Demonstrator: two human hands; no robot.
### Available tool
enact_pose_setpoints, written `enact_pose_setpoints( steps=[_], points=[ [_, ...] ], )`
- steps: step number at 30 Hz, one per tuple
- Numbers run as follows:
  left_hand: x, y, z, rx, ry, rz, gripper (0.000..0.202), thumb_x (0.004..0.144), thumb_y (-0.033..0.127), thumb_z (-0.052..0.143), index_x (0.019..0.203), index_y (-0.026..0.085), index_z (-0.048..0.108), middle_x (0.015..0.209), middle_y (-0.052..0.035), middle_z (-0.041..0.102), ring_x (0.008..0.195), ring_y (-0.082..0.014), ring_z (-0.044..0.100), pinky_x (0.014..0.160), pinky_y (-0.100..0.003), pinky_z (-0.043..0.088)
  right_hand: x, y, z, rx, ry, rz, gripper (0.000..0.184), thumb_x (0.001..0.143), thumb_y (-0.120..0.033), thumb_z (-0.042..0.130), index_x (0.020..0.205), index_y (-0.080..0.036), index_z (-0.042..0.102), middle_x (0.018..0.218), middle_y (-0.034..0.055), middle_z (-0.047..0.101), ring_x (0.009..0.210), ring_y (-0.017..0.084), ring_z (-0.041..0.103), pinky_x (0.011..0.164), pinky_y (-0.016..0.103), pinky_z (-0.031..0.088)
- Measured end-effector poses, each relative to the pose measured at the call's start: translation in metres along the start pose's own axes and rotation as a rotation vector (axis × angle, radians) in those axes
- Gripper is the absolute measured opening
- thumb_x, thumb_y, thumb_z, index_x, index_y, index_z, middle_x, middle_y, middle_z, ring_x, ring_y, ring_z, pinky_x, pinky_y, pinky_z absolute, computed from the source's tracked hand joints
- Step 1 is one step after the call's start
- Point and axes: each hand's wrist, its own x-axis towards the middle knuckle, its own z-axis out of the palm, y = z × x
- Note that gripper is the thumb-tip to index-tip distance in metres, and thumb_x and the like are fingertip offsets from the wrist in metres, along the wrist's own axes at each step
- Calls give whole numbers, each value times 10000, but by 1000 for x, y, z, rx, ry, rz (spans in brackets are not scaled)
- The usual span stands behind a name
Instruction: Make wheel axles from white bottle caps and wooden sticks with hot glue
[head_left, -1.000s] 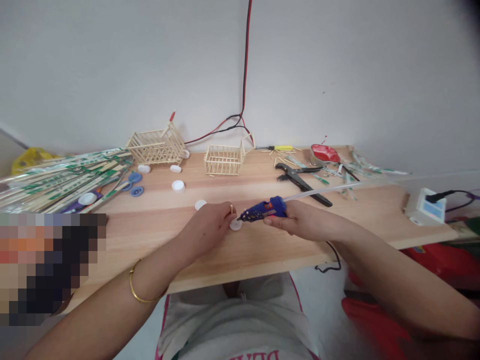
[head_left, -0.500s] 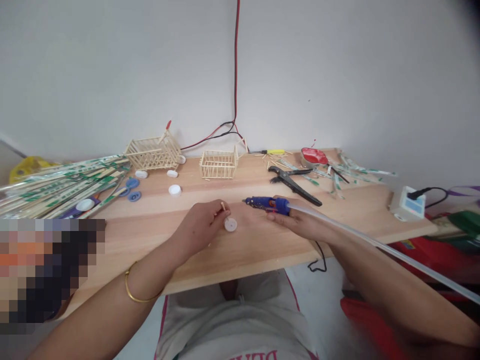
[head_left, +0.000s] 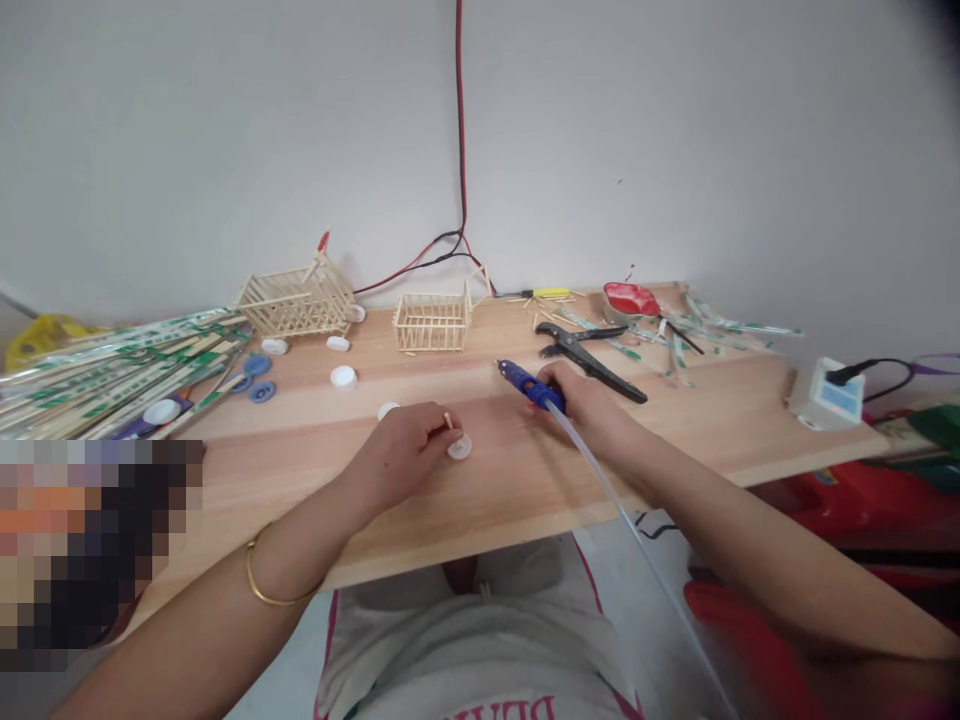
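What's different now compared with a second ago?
The right hand has drawn the glue gun away from the white cap to the right and forward, and the clear glue stick has swung toward the near side. Nothing was let go: the left hand still pinches the short wooden stick by the cap. The black pliers stayed put.

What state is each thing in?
Left hand: pinching small stick
Small stick: pinched
Right hand: gripping glue gun
Glue gun: held, nozzle clear of white disc
White disc: by left hand, grip on it unclear
Cutters: lying, handles spread
Plug: inserted in white box
Small basket: upright
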Motion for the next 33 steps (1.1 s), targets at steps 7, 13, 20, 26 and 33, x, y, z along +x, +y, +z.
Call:
enact_pose_setpoints(
  steps=[7,13,20,26,33],
  points=[
    [0,3,0,-25,-9,-16,171,849,197,469,752,174,608,743,3,645,701,-129,578,666,-246,407,-3,0,8,62,7,-46,259,758,-327,572,945,-198,448,766,9,583,621,145,513,574,234,357],
    [1,1,3,3,0,0,169,854,203,465,769,175,609,784,-7,657,727,-137,585,685,-255,408,0,4,19,-53,-12,-149,390,741,-329,623,1059,-166,467,987,98,562,843,210,565,729,298,419],
    [1,0,3,8,-1,2,169,850,186,464,774,168,614,776,-15,652,725,-138,583,675,-251,401,1,6,-1,-29,-157,-214,433,719,-266,641,1117,-192,484,1070,90,532,977,231,540,839,341,432],
    [1,0,2,11,24,18,157,844,190,483,777,171,623,736,2,644,695,-127,578,664,-241,401,-2,-35,4,-168,-45,-340,448,737,-368,674,1122,-178,543,1072,115,548,992,267,478,847,393,366],
    [2,-1,2,6,10,6,167,842,197,486,762,174,631,763,-11,659,756,-149,605,709,-257,427,18,-55,44,-252,-148,-432,292,764,-438,655,887,-174,642,885,69,600,882,223,480,745,338,300]
  ],
)
